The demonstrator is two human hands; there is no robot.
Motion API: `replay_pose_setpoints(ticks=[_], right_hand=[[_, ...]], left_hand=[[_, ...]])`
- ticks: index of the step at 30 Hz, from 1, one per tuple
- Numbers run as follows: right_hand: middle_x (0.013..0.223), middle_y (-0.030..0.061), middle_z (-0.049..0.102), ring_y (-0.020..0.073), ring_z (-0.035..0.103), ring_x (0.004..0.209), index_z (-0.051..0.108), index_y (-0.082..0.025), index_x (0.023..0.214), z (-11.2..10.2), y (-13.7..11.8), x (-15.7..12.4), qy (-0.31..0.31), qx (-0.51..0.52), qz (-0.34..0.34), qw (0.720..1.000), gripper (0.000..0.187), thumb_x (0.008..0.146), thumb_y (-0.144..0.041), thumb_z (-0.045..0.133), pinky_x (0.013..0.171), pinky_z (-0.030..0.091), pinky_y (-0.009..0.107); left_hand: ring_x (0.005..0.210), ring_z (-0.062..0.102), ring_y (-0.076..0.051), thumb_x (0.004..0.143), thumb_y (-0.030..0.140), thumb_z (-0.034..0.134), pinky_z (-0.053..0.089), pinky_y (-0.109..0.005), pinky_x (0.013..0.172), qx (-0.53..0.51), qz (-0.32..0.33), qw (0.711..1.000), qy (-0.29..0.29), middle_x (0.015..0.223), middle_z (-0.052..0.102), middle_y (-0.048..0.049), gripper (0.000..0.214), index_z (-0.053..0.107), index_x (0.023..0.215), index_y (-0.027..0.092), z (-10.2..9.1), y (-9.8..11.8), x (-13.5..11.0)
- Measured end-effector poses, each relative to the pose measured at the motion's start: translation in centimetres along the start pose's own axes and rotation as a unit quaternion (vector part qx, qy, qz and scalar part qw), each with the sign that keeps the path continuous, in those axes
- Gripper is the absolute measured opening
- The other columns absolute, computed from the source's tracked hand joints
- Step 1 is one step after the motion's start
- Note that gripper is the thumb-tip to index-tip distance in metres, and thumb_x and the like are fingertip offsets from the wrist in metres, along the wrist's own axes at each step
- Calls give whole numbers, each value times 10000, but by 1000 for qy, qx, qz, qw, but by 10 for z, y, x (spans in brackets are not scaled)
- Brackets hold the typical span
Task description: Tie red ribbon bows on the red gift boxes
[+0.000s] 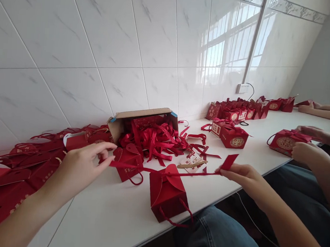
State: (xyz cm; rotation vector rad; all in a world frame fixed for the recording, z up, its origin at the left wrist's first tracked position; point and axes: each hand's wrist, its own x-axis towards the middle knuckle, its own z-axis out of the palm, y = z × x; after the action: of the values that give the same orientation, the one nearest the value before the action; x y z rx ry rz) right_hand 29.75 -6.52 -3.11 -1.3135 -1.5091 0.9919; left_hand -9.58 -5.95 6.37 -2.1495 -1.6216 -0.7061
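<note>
A red ribbon point(188, 174) is stretched sideways between my two hands, passing just behind the top flap of a red gift box point(168, 195). My left hand point(90, 159) pinches one end between thumb and fingertips. Near the other end, my right hand point(239, 174) grips the ribbon, and a short tail sticks up past the fingers. The gift box stands near the table's front edge, its flaps folded over on top and a twisted red cord handle hanging at its front. Another red box point(128, 165) with a cord handle sits close to my left hand.
An open cardboard carton point(143, 114) lies against the tiled wall, spilling a heap of red ribbons point(152, 137). Red boxes point(28, 174) crowd the left. Tied boxes point(233, 134) stand on the right, where a co-worker's hands point(307, 144) handle a box point(288, 142).
</note>
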Motion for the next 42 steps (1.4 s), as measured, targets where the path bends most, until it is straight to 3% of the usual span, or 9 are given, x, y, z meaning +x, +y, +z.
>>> replay_pose_setpoints(ticks=[3,6,8,13,15,22,28,37,42], right_hand=[[966,108,712,310,628,965,746,-188,890,-9,20,-1,22,-121,45,991,337,768,-465,597,891,473,423],[1207,181,597,370,536,1138,674,-147,1092,0,13,5,192,-247,-16,950,451,755,-432,582,981,404,512],[1278,194,532,357,484,1207,600,-128,1200,15,-6,9,235,-267,-77,931,509,790,-423,543,1003,391,497],[1095,88,657,236,605,1022,636,-209,1045,62,-46,16,-68,-187,-126,972,278,849,-363,512,890,475,378],[1023,76,669,221,616,941,627,-198,962,76,-44,21,-112,-162,-106,975,226,815,-360,571,827,485,356],[822,17,577,134,519,684,540,-176,853,90,-9,30,-102,-53,-29,993,377,690,-467,715,601,420,263],[652,-35,445,102,413,595,485,-175,730,93,-3,28,-89,13,-37,995,401,841,-560,505,557,349,246],[708,-33,484,98,437,619,459,-187,754,92,0,25,-72,98,-63,991,323,780,-449,647,584,367,241],[671,-53,421,90,366,577,402,-205,725,81,0,22,-74,50,-90,992,328,791,-415,646,547,328,236]], left_hand=[[559,574,-122,796,214,526,439,-202,566,-16,3,990,-138,668,612,64,166,645,903,260,18,-12,-12],[886,609,-228,817,287,529,470,-324,799,-51,67,989,-124,908,646,-30,151,662,867,236,39,4,-19],[975,586,-229,859,369,509,452,-339,872,-123,57,981,-136,1042,615,-49,198,637,941,241,47,25,-20],[945,576,-186,880,440,489,474,-291,823,-234,5,937,-260,1083,553,-20,243,524,1045,265,53,67,-16],[914,566,-190,858,452,516,474,-300,802,-230,2,934,-273,1047,537,-23,246,514,993,247,56,72,-14],[808,510,-193,847,499,506,447,-308,715,-214,6,934,-285,899,491,-18,313,475,747,205,70,70,-14],[886,477,-236,899,510,415,419,-355,771,-202,9,947,-250,846,465,-32,386,486,687,195,74,77,-21],[673,469,-152,936,379,357,387,-275,639,-302,-8,928,-219,717,425,10,374,341,609,199,77,79,-18],[659,481,-148,895,352,384,379,-274,627,-299,-13,922,-247,742,475,0,362,352,571,193,79,73,-11]])
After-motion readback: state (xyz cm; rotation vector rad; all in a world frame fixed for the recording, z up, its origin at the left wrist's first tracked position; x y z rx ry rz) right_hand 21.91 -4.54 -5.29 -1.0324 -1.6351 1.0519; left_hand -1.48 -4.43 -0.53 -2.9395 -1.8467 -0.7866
